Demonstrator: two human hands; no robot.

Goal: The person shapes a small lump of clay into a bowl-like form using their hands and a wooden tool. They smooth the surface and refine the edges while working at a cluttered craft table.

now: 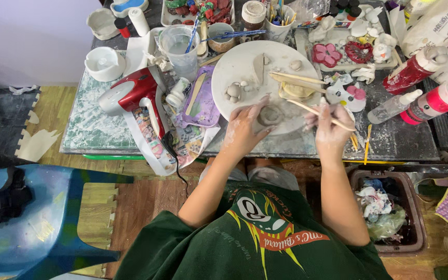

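A small grey clay piece point(270, 115) sits on the near part of a round white turntable point(245, 62). My left hand point(245, 127), smeared with clay, cups the piece from its left side, fingers touching it. A thin wooden stick point(312, 110) is held in my right hand point(330, 129); its tip points left toward the clay piece. Small clay balls point(233, 92) lie on the turntable's left part. Flat wooden modelling tools point(296, 79) rest on a clay lump at the turntable's right edge.
A red and grey hair dryer point(133, 93) lies left of the turntable, next to a clear cup of water point(180, 46). Red paint bottles point(416, 70) and a small spray bottle point(392, 106) lie at right. A brown bin point(387, 212) stands below; a blue chair point(37, 218) at left.
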